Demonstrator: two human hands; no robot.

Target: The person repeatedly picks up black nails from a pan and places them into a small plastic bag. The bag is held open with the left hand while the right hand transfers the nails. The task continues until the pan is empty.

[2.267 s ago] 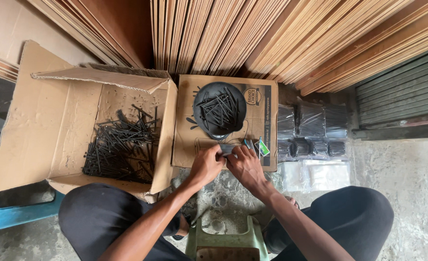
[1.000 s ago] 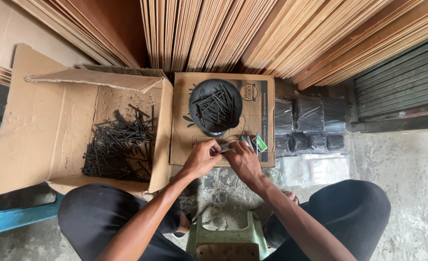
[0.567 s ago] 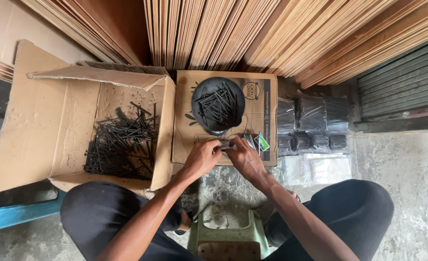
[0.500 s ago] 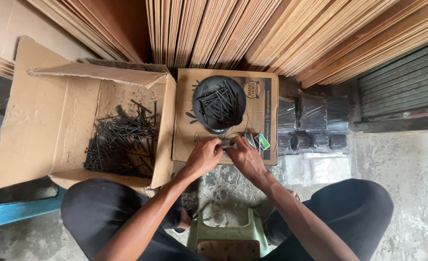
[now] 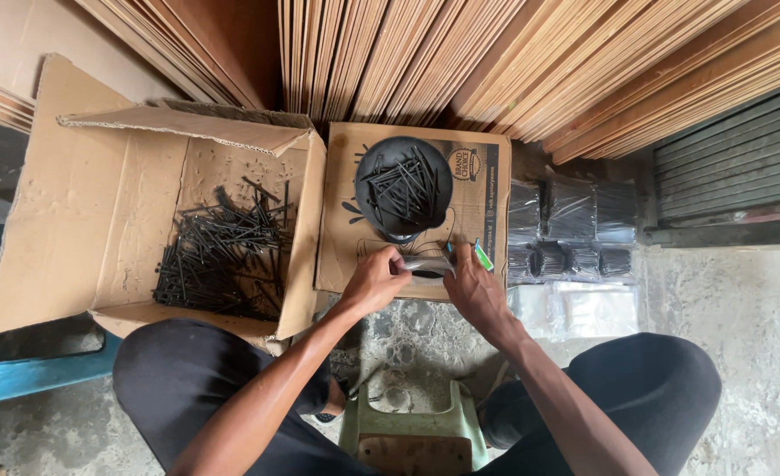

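My left hand point(image 5: 374, 280) and my right hand point(image 5: 471, 284) meet over the near edge of a flat cardboard sheet point(image 5: 478, 189). Between them they pinch a small clear plastic packet of black nails point(image 5: 425, 264), one hand at each end. Just beyond the hands sits a round black bowl point(image 5: 368, 173) holding several loose black nails. To the left, an open cardboard box point(image 5: 73, 211) holds a heap of black nails point(image 5: 218, 256).
Filled clear packets of nails point(image 5: 566, 234) lie in rows right of the cardboard sheet, with empty plastic bags point(image 5: 584, 308) in front of them. Stacked wooden boards point(image 5: 460, 62) lean behind. A green plastic stool point(image 5: 412, 427) stands between my knees. A blue crate point(image 5: 20, 375) sits at left.
My hands have stayed together at the sheet's near edge, working the small packet. The view has shifted slightly; nothing else has moved.
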